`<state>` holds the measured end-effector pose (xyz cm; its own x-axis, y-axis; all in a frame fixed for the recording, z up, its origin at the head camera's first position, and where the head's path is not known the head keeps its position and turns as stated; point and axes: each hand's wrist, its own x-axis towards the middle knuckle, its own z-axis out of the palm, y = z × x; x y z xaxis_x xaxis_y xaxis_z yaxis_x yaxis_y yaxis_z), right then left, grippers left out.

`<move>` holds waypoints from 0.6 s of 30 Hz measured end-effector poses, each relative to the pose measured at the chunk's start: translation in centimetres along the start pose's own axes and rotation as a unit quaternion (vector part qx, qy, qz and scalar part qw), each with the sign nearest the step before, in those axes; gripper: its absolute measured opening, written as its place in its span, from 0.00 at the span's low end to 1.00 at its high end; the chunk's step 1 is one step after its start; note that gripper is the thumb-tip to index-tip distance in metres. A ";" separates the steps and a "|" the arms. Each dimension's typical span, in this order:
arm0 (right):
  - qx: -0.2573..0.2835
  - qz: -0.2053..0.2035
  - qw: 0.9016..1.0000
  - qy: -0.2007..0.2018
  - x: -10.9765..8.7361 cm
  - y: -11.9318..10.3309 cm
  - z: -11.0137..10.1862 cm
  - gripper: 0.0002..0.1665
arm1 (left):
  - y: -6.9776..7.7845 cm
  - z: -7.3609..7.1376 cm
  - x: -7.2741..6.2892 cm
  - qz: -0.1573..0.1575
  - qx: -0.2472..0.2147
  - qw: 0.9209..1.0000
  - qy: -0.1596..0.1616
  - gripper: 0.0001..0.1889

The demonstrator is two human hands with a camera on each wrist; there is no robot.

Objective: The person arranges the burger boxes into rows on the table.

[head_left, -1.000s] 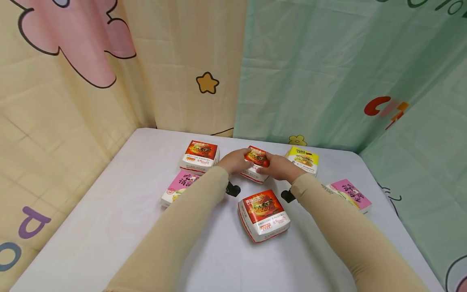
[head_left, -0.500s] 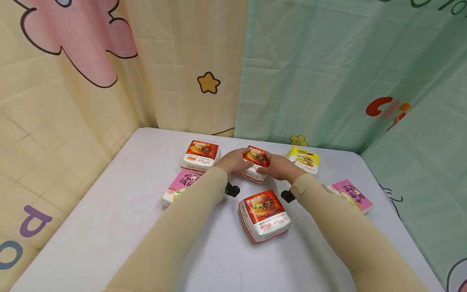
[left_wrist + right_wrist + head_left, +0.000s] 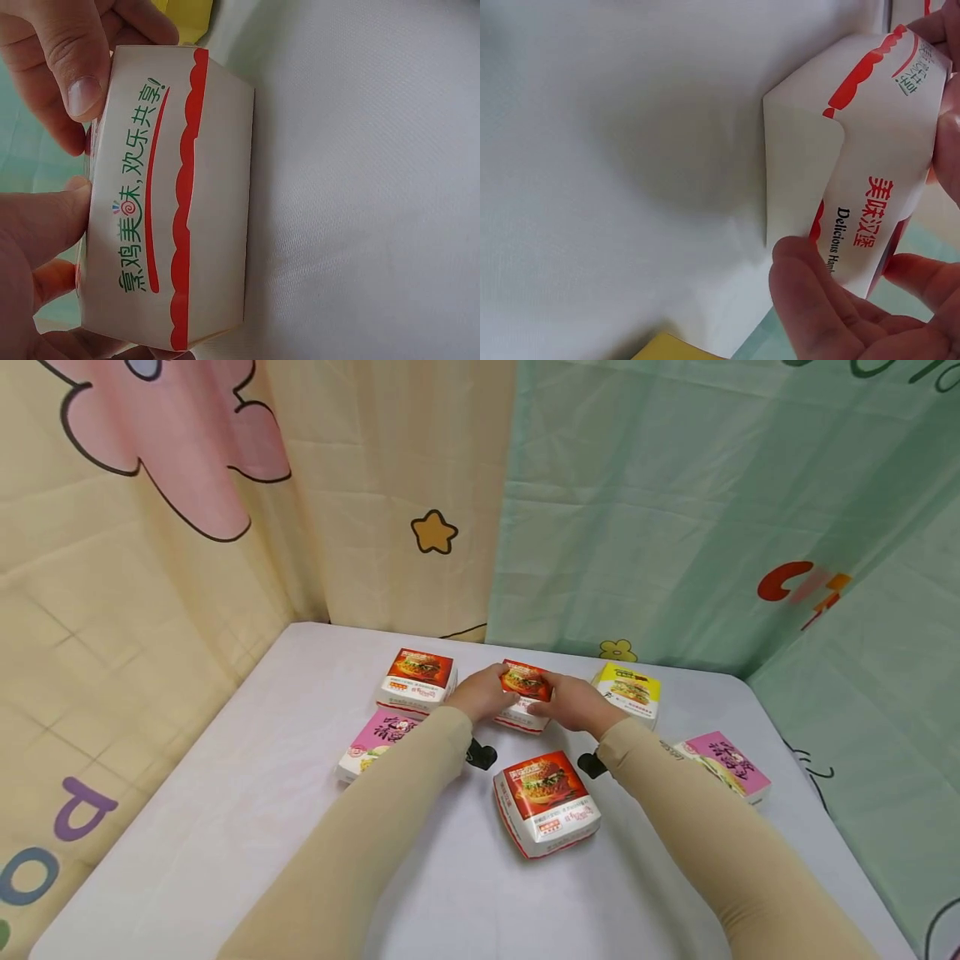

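A red-and-white burger box sits toward the far middle of the table, with both hands around it. My left hand grips its left side, thumb at the top edge nearest me. On the opposite side, my right hand holds it with curled fingers. In the left wrist view, the box's printed side wall shows, its base close to the white tabletop. The right wrist view shows fingertips of the right hand against another side with "Delicious" lettering. Whether the base fully touches the table, I cannot tell.
Another red box stands at far left, a pink box in front of it. A yellow box is right of the hands, and another pink one farther right. A nearer red box lies between the forearms. Curtains surround the table.
The held box has turned slightly and sits a touch farther left between the hands. The head view has shifted slightly; the other boxes stay where they were.
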<state>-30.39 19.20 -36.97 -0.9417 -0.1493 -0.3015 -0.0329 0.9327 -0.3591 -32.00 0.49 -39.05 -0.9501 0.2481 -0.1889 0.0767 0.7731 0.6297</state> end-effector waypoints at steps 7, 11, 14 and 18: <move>0.011 -0.013 1.000 -0.011 -0.2 -0.3 0.1 0.50 | -0.3 0.1 0.0 -0.041 0.003 0.999 0.008 0.40; 0.012 -0.026 1.000 -0.011 -0.3 -0.4 0.2 0.49 | -0.4 0.1 -0.2 -0.049 -0.001 0.999 0.020 0.40; 0.006 -0.033 0.999 -0.008 -0.1 -0.4 0.3 0.48 | -0.5 0.0 -0.6 -0.054 -0.004 0.998 0.026 0.40; 0.002 -0.041 0.999 -0.010 0.1 -0.5 0.3 0.47 | -0.5 -0.3 -1.2 -0.065 -0.005 0.997 0.028 0.40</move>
<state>-30.31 18.61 -37.10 -0.9289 -0.2323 -0.2883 -0.1087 0.9155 -0.3875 -31.01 -0.43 -38.90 -0.9672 0.1124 -0.2277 -0.0518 0.7907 0.6101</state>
